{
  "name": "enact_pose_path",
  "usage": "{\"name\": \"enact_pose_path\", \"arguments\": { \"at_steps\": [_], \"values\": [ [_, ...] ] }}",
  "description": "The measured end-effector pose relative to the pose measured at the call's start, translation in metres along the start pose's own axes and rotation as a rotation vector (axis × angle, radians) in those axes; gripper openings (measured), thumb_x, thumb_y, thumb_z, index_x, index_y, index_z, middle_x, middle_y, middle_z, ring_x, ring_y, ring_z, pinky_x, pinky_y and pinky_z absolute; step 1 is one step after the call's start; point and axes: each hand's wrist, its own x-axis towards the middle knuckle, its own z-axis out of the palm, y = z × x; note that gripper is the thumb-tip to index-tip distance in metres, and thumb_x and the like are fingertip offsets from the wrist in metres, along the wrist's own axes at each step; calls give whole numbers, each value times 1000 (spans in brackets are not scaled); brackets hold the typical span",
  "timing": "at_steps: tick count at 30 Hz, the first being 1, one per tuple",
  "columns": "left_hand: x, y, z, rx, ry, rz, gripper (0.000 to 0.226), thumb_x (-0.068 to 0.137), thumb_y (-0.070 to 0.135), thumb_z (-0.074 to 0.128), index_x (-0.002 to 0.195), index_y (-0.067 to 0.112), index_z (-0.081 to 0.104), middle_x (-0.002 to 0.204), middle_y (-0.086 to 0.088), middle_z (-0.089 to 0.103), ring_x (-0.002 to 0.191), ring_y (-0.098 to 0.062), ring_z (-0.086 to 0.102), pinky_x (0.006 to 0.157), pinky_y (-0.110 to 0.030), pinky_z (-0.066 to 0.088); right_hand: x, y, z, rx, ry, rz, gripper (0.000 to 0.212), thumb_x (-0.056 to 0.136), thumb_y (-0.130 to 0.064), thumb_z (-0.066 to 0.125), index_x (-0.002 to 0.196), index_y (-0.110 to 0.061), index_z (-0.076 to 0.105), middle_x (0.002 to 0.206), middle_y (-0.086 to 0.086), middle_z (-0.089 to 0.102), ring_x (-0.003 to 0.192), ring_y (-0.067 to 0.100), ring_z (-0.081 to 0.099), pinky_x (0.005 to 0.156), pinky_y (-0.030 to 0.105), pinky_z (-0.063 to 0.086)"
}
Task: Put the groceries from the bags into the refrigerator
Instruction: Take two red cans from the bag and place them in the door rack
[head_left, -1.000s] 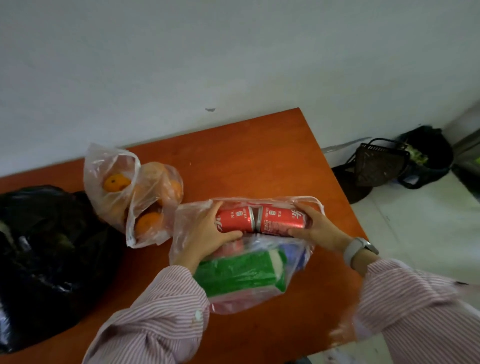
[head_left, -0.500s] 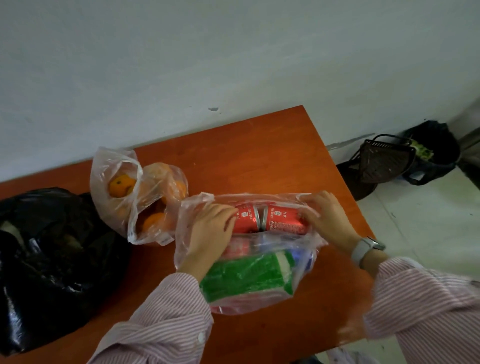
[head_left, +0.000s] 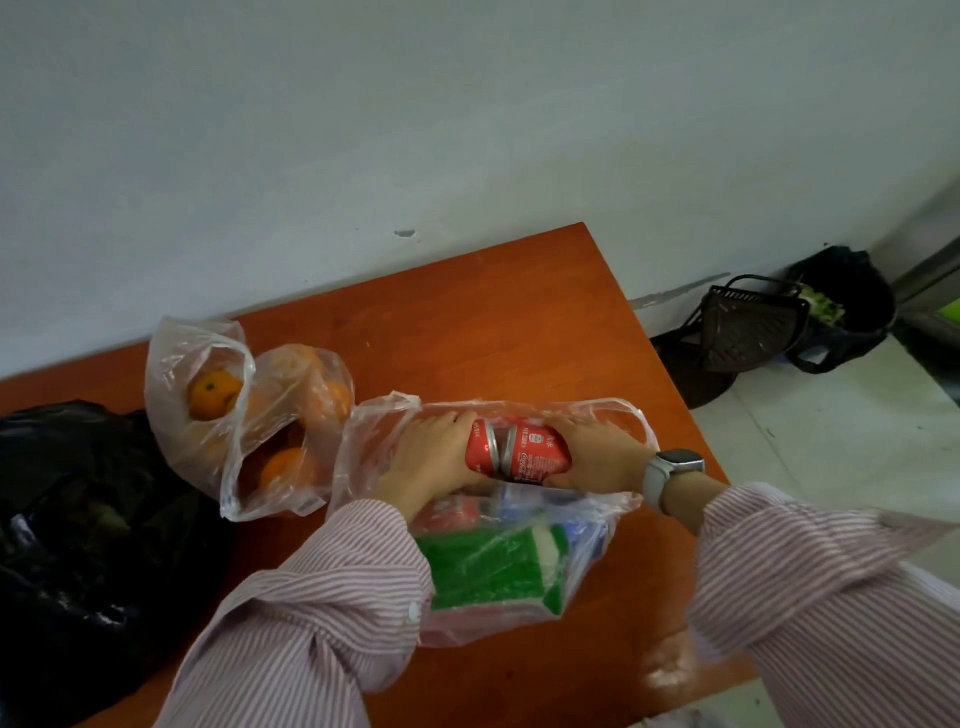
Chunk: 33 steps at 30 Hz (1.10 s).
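Observation:
A clear plastic bag (head_left: 597, 525) lies on the orange table (head_left: 498, 332). Both my hands are inside its mouth. My left hand (head_left: 431, 457) grips a red cola can (head_left: 480, 448) lying on its side. My right hand (head_left: 597, 457) grips a second red cola can (head_left: 537, 453), end to end with the first. Lower in the bag lie a green package (head_left: 488, 566), another red can and something blue. A second clear bag (head_left: 244, 415) to the left holds several oranges.
A black plastic bag (head_left: 78, 519) fills the table's left side. On the tiled floor at the right stand a dark basket (head_left: 748, 327) and a black bag (head_left: 847, 306) with greens. A white wall runs behind the table.
Both hands have closed round the two cans and raised them a little at the bag's mouth. The view has shifted slightly.

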Motion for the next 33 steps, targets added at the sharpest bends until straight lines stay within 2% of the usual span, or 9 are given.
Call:
{"name": "enact_pose_path", "arguments": {
  "at_steps": [3, 7, 12, 16, 20, 23, 26, 30, 33],
  "values": [
    [-11, 0, -11, -79, 111, -13, 69, 64, 52, 74, 122, 27, 46, 118, 8, 60, 106, -14, 58, 103, -38, 35, -11, 1, 0, 228, 95, 3, 84, 71, -29, 74, 139, -21, 24, 133, 7, 45, 113, 20, 51, 94, 32, 48],
    [-35, 13, -45, -578, 310, 7, 55, 62, 38, 82, 104, 33, 47, 97, 21, 59, 91, 7, 57, 80, -11, 43, -34, -15, -19, 499, 334, 21, 75, 72, -21, 75, 132, -14, 31, 111, -6, 45, 96, 7, 49, 68, 1, 42],
    [-65, 47, -90, -1387, 362, -144, 52, 72, 37, 65, 120, 29, 46, 108, 3, 62, 92, -9, 63, 68, -23, 54, -58, -48, -46, 1127, 535, -17, 64, 71, -34, 66, 126, -14, 40, 108, 1, 58, 95, 13, 61, 79, 27, 54],
    [-79, 66, -96, -1880, 123, -340, 61, 67, 61, 55, 107, 14, 56, 73, -5, 72, 64, -19, 70, 56, -33, 56, -78, -61, -42, 1442, 455, 95, 66, 67, -46, 60, 123, -12, 48, 111, 12, 62, 96, 27, 64, 82, 40, 53],
    [-91, 74, -82, -1882, -109, -389, 51, 67, 36, 65, 109, 8, 56, 77, -10, 69, 68, -25, 67, 67, -39, 57, -109, -56, -16, 1456, 388, 160, 56, 68, -41, 68, 116, -19, 50, 126, 17, 50, 104, 30, 60, 75, 30, 56],
    [-102, 89, -70, -1764, -290, -347, 59, 62, 17, 63, 118, 3, 51, 85, -12, 66, 71, -26, 66, 67, -38, 57, -145, -47, 11, 1441, 366, 266, 79, 63, -39, 64, 134, -22, 35, 125, 10, 52, 103, 25, 60, 85, 37, 54],
    [-109, 115, -55, -1657, -428, -318, 66, 61, 16, 68, 122, 3, 48, 88, -15, 67, 68, -26, 67, 60, -35, 57, -189, -34, 34, 1372, 512, 387, 73, 59, -44, 66, 125, -31, 36, 123, 2, 48, 103, 21, 57, 85, 36, 54],
    [-119, 166, -28, -1505, -581, -247, 92, 48, 26, 85, 130, 10, 45, 106, -19, 62, 76, -27, 67, 60, -36, 56, -263, -11, 65, 1229, 738, 523, 60, 71, -31, 74, 120, -22, 41, 114, 4, 50, 87, 12, 59, 56, 17, 52],
    [-145, 223, -3, -1404, -736, -145, 63, 64, 19, 72, 122, 18, 47, 107, -17, 61, 82, -29, 65, 65, -41, 56, -333, 4, 104, 1029, 911, 637, 59, 69, -32, 78, 120, -26, 49, 110, 5, 53, 88, 14, 57, 58, 8, 47]
  ]
}}
